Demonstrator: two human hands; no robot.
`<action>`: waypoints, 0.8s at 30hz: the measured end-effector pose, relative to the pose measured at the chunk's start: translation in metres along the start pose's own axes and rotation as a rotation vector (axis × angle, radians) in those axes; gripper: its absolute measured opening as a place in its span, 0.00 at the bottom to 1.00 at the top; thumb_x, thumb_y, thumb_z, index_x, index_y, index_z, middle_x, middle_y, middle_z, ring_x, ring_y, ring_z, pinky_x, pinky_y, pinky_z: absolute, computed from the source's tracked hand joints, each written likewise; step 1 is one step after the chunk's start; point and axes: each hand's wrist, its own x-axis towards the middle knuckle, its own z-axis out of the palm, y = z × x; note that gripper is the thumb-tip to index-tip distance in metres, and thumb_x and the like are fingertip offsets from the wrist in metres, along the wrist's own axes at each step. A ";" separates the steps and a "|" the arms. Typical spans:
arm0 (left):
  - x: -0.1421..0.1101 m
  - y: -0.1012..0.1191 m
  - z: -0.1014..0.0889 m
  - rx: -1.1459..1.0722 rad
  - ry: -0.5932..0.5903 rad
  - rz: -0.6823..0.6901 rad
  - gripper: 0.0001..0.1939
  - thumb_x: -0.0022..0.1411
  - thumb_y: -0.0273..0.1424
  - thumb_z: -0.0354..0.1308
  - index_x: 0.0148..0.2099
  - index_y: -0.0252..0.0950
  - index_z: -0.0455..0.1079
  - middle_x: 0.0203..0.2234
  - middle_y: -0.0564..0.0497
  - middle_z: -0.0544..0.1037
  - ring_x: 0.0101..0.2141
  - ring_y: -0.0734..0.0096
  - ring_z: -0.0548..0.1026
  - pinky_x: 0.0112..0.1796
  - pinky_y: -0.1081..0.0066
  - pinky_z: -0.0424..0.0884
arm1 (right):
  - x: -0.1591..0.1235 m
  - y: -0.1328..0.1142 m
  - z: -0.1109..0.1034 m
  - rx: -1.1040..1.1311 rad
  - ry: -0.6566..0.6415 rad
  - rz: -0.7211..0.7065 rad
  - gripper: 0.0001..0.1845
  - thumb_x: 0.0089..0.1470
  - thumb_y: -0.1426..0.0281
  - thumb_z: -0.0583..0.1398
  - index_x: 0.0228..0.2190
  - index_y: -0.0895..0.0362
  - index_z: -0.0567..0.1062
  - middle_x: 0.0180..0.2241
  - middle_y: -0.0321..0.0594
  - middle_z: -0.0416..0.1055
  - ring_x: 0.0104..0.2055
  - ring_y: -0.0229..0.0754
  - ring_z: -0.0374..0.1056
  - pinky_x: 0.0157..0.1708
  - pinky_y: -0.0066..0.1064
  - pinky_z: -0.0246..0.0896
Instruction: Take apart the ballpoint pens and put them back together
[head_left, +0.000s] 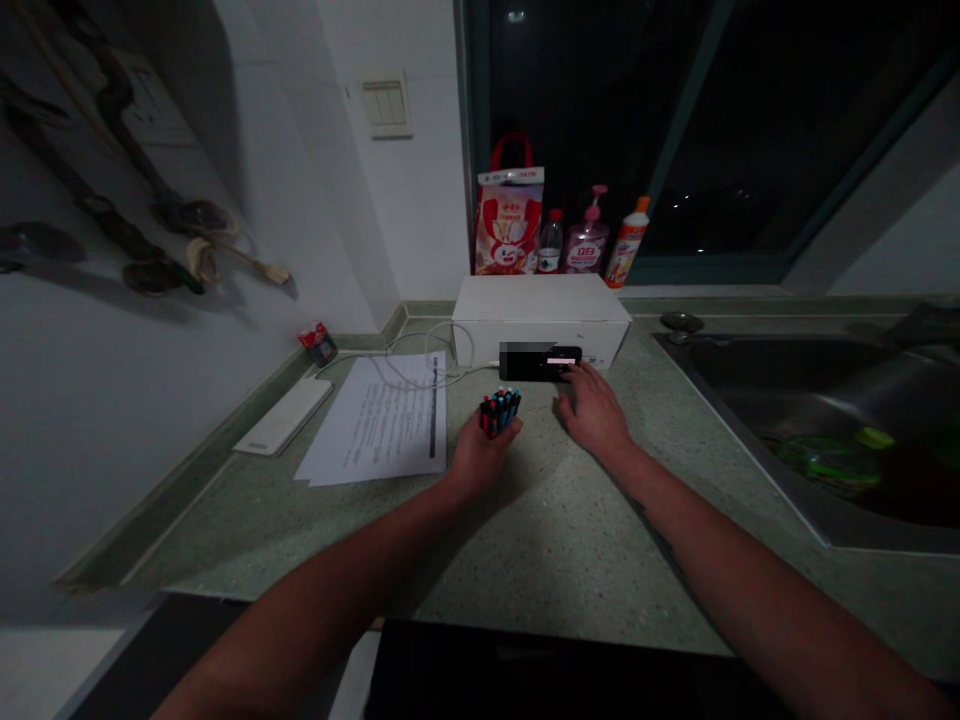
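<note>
Two items in play on the speckled green stone counter (540, 540)! Left hand (484, 458) curls closed around a bundle of colored markers (499, 411), right hand (594, 412) spreads open, fingertips at a black phone (541, 362) right against a white cardboard box (540, 318). Smooth printed papers (379, 420) lie left of center, a glossy steel sink (810, 430) sits at right, and bottles (589, 240) line the dark window at upper center.

A phone (540, 362) rests against a cardboard box (540, 310), papers (382, 420) left, sink (750, 390) right.
</note>
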 end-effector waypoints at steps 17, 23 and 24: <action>-0.002 0.002 0.000 0.008 0.002 -0.040 0.12 0.56 0.38 0.64 0.38 0.36 0.73 0.32 0.49 0.80 0.35 0.62 0.76 0.41 0.63 0.70 | 0.000 -0.002 0.001 0.014 -0.025 -0.006 0.20 0.59 0.72 0.55 0.51 0.66 0.73 0.63 0.60 0.64 0.70 0.59 0.52 0.67 0.52 0.52; -0.002 0.004 -0.001 0.036 -0.004 -0.035 0.11 0.57 0.37 0.64 0.38 0.36 0.74 0.32 0.49 0.80 0.34 0.63 0.76 0.40 0.64 0.70 | -0.001 0.002 0.005 0.004 -0.046 -0.013 0.20 0.59 0.73 0.55 0.52 0.66 0.72 0.64 0.60 0.63 0.70 0.60 0.50 0.67 0.52 0.52; -0.002 0.004 -0.002 0.038 -0.006 -0.033 0.11 0.57 0.37 0.64 0.38 0.35 0.74 0.31 0.50 0.79 0.34 0.63 0.76 0.39 0.64 0.70 | -0.001 0.002 0.005 -0.002 -0.049 -0.012 0.20 0.59 0.73 0.55 0.52 0.67 0.73 0.64 0.60 0.63 0.70 0.60 0.51 0.67 0.51 0.52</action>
